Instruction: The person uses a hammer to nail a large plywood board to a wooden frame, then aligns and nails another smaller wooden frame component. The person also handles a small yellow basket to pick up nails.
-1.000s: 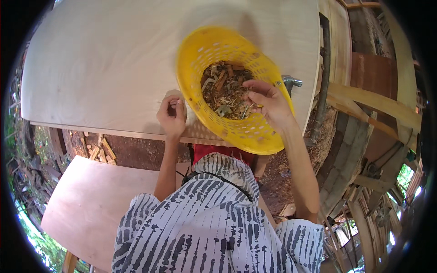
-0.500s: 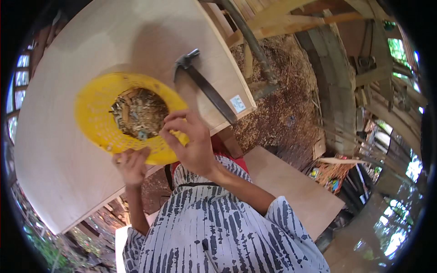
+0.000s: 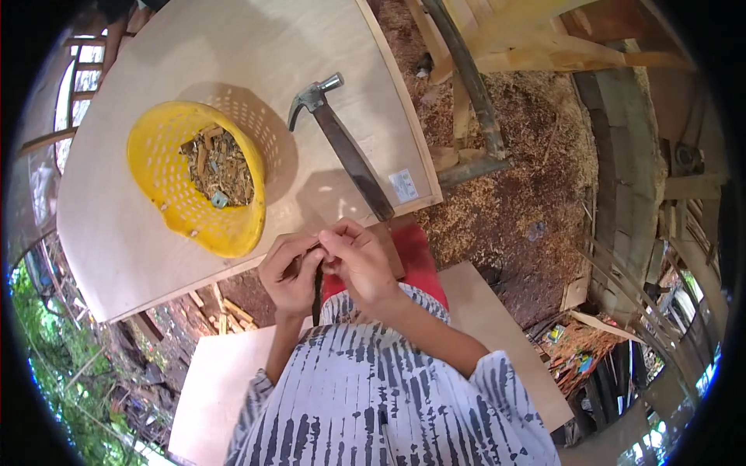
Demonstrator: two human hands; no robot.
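Note:
My left hand (image 3: pixel 289 281) and my right hand (image 3: pixel 361 262) meet in front of my waist, at the near edge of a pale plywood panel (image 3: pixel 101 256). Thumbs and fingertips of both are pinched together; whatever lies between them is too small or too covered to make out. Left of them, on the panel, a yellow perforated plastic basket (image 3: pixel 155 175) sits apart from my hands. Loose wood-coloured bits and small pieces (image 3: pixel 221 167) lie in its bottom, with a small bluish piece among them. A claw hammer (image 3: pixel 346 147) with a dark handle rests on the panel beyond my right hand.
Sawdust and shavings (image 3: pixel 536 202) cover the ground right of the panel, beside a timber frame (image 3: pixel 470 78). Another plywood sheet (image 3: pixel 497 326) lies close to my right side. Wood scraps (image 3: pixel 229 311) are on the ground beneath the panel's near edge.
My left hand has let go of the basket's rim, and my right hand has come away from over it. Both hands have come together nearer my body; the basket now stands unheld.

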